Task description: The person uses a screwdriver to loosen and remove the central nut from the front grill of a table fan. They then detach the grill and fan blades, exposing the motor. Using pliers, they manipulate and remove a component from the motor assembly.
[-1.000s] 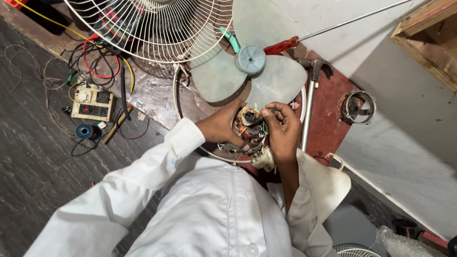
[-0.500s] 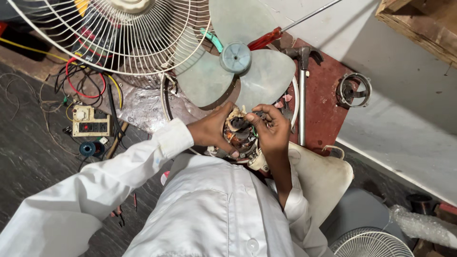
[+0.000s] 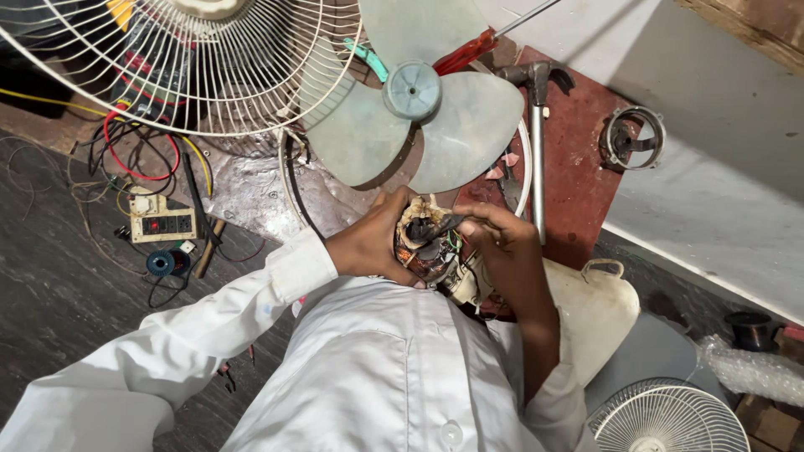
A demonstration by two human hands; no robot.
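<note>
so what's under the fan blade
Under the fan blade show a crinkled metal sheet, the red board and a white ring; the ring's remaining arc is covered.

Bare copper windings glint on the fan motor (image 3: 427,243), dull steel around them. Above it the fan blade (image 3: 419,125) is matt, translucent grey-green plastic. Upper left, the wire guard (image 3: 167,67) shows glossy white-coated metal. The hammer (image 3: 537,142) at upper right is smooth bright steel on a rough, worn red board (image 3: 578,167). The sleeve (image 3: 209,326) is plain white cloth.
</note>
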